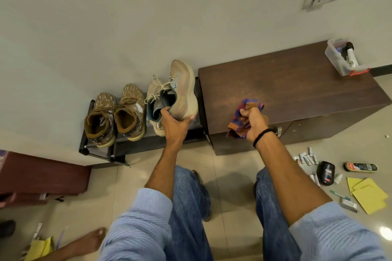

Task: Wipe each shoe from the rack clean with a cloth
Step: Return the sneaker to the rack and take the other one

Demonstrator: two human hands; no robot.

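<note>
Cabinet (297, 82): dark wood-grain laminate, boxy, flat-topped; just beyond the right hand.
Shoe rack (99, 150): low black tube frame; under and beyond the left hand.
Brown boots (114, 116): laced pair, patterned fabric uppers, pale rubber soles; on the rack, to the outer side of the left hand and apart from it.
Beige sneaker (182, 82): mesh upper, thick cream foam sole, tipped on its side at the rack's cabinet end; heel in the left hand.
Cloth (244, 121): soft woven check, purple and orange, bunched; in the right hand, apart from the sneaker.
Left hand (174, 123): gripping the sneaker's heel, digits in the collar and round the sole.
Right hand (254, 123): fist closed round the cloth.
Hazard, grip: judged a heel-only hold; wiping pressure near the toe could twist the shoe loose onto its mate (156, 130) below.
Hazard, laces: loose ends may snag the cloth.
Hazard, cleaning: a bunched cloth may skip the sole's grooves.
</note>
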